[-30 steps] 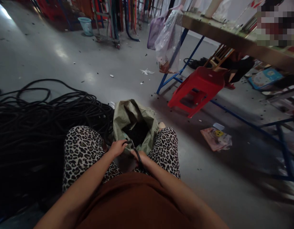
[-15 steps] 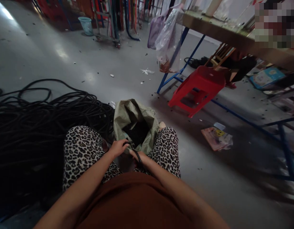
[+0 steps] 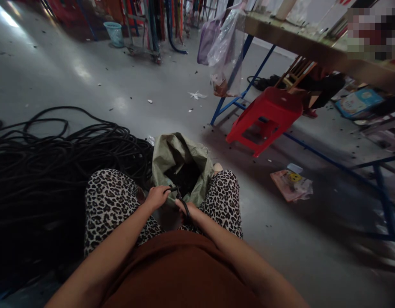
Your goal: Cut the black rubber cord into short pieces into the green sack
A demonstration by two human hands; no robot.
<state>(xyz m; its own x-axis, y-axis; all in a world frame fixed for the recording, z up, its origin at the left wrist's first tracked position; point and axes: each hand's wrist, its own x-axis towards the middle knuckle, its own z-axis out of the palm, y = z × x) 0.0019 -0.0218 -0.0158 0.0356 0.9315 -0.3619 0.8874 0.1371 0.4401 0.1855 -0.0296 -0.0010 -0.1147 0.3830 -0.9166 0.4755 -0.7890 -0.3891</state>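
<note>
Between my knees stands a pale green woven sack (image 3: pixel 161 160), its mouth open and black stuff (image 3: pixel 187 177) inside that is too dark to make out. Over its near rim, my left hand (image 3: pixel 157 197) pinches a short length of black cord (image 3: pixel 173 188) that points right. My right hand (image 3: pixel 189 209) is closed around black-handled scissors (image 3: pixel 185 208). Their blades point up and away from me, at the cord's end. Whether the blades touch the cord I cannot tell. At my left lies a big tangled heap of black cord (image 3: pixel 72 149).
A red plastic stool (image 3: pixel 271 115) leans by a blue-legged workbench (image 3: pixel 280 36), where another person sits. Plastic bags (image 3: pixel 227 51) hang from the bench end. A light blue basket (image 3: pixel 114 34) and a wheeled rack (image 3: pixel 142 47) stand further back. A colourful packet (image 3: pixel 289 185) lies on the floor.
The black cord now sticks out from my left fingers toward the scissors; before, little of it showed. Both hands have shifted only slightly, and the sack stays in place.
</note>
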